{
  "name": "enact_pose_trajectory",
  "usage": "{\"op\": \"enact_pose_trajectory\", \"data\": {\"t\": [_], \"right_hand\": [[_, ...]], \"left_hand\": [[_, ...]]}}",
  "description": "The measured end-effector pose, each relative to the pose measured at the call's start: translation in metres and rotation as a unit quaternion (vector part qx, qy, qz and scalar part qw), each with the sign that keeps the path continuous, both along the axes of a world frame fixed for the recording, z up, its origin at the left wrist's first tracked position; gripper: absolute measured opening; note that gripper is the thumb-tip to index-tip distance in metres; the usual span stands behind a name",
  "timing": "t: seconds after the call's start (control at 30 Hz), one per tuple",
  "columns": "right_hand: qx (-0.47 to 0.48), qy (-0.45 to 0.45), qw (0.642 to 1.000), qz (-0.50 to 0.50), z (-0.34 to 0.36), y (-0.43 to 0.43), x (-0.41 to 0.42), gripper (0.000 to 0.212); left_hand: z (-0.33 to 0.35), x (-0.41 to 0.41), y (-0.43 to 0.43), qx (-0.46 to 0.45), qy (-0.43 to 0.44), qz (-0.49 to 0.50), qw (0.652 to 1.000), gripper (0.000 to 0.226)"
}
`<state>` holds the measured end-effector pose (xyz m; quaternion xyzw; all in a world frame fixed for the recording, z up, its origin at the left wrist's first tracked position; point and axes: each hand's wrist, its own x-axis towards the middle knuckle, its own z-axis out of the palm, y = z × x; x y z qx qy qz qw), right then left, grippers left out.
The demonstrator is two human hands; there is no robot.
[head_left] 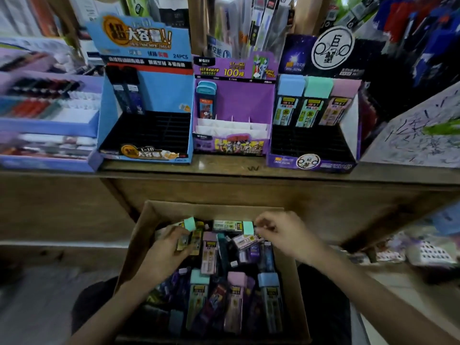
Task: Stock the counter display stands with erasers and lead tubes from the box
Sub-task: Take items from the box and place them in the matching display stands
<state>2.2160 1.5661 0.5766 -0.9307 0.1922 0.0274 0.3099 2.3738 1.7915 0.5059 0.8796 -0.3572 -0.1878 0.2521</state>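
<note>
A cardboard box (149, 215) below the counter holds several lead tubes with pastel caps. My left hand (164, 255) grips a green-capped lead tube (190, 224) at the box's far left. My right hand (286, 232) pinches another green-capped tube (234, 225) lying sideways at the far edge. On the counter stand three displays: a blue stand (149, 135) with two dark tubes at its back left, a purple stand (232, 135) with one teal-capped case, and a dark purple stand (311, 145) with three pastel-capped tubes in its back row.
The wooden counter edge (224, 174) runs across above the box. A blue tray of pens (49, 125) sits at the left. A scribbled test pad (423, 135) stands at the right. Hanging stationery packs fill the wall behind.
</note>
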Motion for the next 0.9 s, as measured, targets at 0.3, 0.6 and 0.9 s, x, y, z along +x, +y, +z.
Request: {"op": "enact_pose_trajectory", "data": {"t": [0.3,0.6,0.9], "right_hand": [[0.064,0.215,0.973,-0.050,-0.125,0.033,-0.014,0.032],[-0.047,0.198,0.977,-0.055,-0.151,0.060,-0.022,0.049],[0.067,0.135,0.984,-0.092,-0.138,0.074,-0.019,0.024]], "left_hand": [[-0.059,-0.013,0.019,0.085,0.073,-0.044,0.993,0.068],[-0.080,-0.033,0.027,0.066,0.044,-0.006,0.997,0.040],[-0.081,-0.038,0.013,0.127,0.111,-0.020,0.985,0.051]]}}
